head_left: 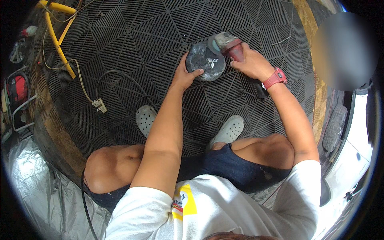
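My left hand (185,75) grips a round dark disc (202,62), like a wheel centre cap, by its left edge. The thumb lies on its face and the fingers go behind it. Grey scuffs cover the disc, and a small pale emblem sits near its middle. My right hand (253,64) is closed round a worn red angle grinder (233,47), its black rear part showing below the wrist. The grinder's head meets or overlaps the disc's upper right edge; whether they touch I cannot tell.
Black slatted floor mats (132,48) with yellow-brown borders lie below. At left are a yellow tubular frame (60,44), a cable with a pale socket (99,105), a red item (17,89) and silver sheeting (36,180). A white curved panel (356,148) stands at right.
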The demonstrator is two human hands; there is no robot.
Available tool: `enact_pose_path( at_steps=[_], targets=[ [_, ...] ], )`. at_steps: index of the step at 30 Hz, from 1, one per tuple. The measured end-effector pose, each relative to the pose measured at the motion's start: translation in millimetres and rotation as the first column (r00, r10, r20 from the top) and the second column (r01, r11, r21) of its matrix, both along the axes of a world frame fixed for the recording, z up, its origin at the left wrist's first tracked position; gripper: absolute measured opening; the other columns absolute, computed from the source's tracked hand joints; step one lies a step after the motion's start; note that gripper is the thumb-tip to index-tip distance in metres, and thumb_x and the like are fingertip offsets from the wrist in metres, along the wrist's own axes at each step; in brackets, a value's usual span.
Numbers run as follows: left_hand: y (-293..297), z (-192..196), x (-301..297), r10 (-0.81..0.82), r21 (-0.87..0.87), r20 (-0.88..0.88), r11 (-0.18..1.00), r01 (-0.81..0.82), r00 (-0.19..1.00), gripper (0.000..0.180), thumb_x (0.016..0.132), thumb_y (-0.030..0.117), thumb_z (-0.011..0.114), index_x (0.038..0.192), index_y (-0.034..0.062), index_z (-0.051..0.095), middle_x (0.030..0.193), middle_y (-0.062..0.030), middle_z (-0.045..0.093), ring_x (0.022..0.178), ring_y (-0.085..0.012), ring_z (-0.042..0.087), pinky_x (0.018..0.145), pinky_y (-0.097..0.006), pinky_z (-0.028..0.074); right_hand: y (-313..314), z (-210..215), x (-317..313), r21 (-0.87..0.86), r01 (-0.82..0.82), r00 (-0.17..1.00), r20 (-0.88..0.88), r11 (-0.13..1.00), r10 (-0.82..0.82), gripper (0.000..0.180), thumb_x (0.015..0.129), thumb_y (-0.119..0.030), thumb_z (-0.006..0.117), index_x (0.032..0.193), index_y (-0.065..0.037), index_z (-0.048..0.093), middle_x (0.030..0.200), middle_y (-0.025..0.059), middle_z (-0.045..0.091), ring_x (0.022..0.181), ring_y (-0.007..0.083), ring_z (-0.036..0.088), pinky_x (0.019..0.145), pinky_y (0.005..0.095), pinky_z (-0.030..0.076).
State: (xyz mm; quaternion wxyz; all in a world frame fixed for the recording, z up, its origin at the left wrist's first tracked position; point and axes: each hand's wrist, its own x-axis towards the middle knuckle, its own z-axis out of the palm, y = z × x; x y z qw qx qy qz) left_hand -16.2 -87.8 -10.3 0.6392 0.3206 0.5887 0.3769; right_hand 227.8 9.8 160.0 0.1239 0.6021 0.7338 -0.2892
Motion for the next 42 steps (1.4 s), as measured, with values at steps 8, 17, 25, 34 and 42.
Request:
enact_pose_path(
  at_steps=[8,17,25,34,42],
  targets=[
    [2.0,-1.5,-1.5,-0.047,-0.004,-0.108,0.999,0.047,0.993,0.107,0.078,0.007,0.094,0.17,0.0166,0.038,0.162,-0.0168,0.054,0.151,-0.0315,0.051,0.128,-0.047,0.039,-8.3,-13.0,36.3,0.073,0.077,0.991,-0.118,0.994,-0.068,0.075,0.087,-0.044,0.074,0.134,0.01,0.052,0.116,0.0363,0.073,0.111,0.0515,0.072,0.098,0.0544,0.056],
    [-2.2,-10.5,-5.4,-0.018,0.052,-0.055,0.998,0.021,0.998,0.106,0.078,0.008,0.094,0.169,0.0153,0.041,0.161,-0.015,0.056,0.15,-0.0306,0.052,0.126,-0.045,0.041,-7.5,3.1,-18.1,0.029,-0.076,0.995,-0.057,0.997,0.078,0.07,0.088,-0.042,0.075,0.133,0.005,0.05,0.106,0.0357,0.074,0.104,0.0532,0.071,0.094,0.0585,0.055],
    [3.1,15.3,2.7,-0.079,-0.056,-0.109,0.996,0.074,0.991,0.106,0.081,0.015,0.095,0.169,0.0095,0.036,0.163,-0.0193,0.052,0.153,-0.0335,0.048,0.128,-0.048,0.038,8.8,-14.5,44.6,-0.103,0.073,0.985,-0.15,0.992,-0.088,0.082,0.083,-0.049,0.078,0.135,0.01,0.056,0.123,0.0326,0.073,0.115,0.0478,0.071,0.104,0.0473,0.055],
    [-1.5,-0.8,-7.2,-0.058,0.021,-0.019,0.998,0.058,0.998,0.11,0.08,0.018,0.097,0.17,0.0093,0.034,0.163,-0.0168,0.051,0.152,-0.0309,0.049,0.128,-0.047,0.039,6.0,-1.0,-10.1,-0.023,-0.07,0.996,-0.06,0.997,0.068,0.075,0.087,-0.048,0.074,0.132,0.008,0.053,0.114,0.0353,0.073,0.109,0.0504,0.072,0.097,0.0528,0.056],
    [1.3,-2.7,-0.2,-0.067,-0.031,-0.035,0.997,0.066,0.997,0.115,0.079,0.019,0.098,0.172,0.011,0.03,0.164,-0.0167,0.051,0.152,-0.0313,0.049,0.127,-0.047,0.04,7.4,-26.6,31.9,-0.102,0.082,0.962,-0.253,0.991,-0.106,0.077,0.086,-0.04,0.078,0.14,0.009,0.055,0.123,0.0261,0.075,0.108,0.0395,0.075,0.097,0.0438,0.058]
  ],
)
